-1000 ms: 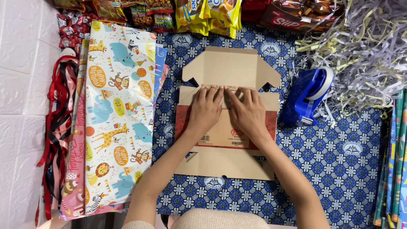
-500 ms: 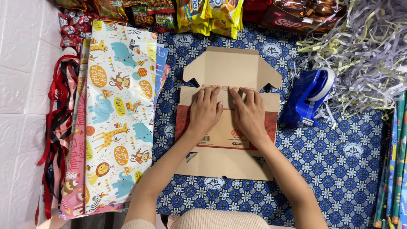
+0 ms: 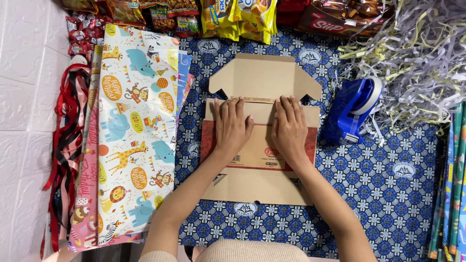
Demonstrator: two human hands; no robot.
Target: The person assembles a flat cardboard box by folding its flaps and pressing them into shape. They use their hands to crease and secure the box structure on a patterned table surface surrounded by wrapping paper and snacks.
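Pressing down on the flat cardboard box [image 3: 259, 140], both hands lie with the palms on it and the fingers stretched out, close together; they grip nothing. The left hand [image 3: 232, 127] rests on the left half of the folded panel and the right hand [image 3: 290, 130] on the right half, with a small gap between the thumbs. The fingertips reach to the fold line under the upper flap, which lies open and points away from the person. Compared with one second ago, the hands stay almost at the same place: they have only slid a little apart along the fold, and the box has not moved.

The box lies in the middle of a blue patterned cloth [image 3: 388, 174]. Just beside its left edge lie sheets of wrapping paper [image 3: 133, 126] with animal pictures, and further left some red and black ribbons [image 3: 68, 145]. A blue tape dispenser [image 3: 350, 109] stands near the right edge of the box, not touching it. Behind it is a heap of shredded paper [image 3: 417, 58], and snack packets [image 3: 233, 17] lie along the top.
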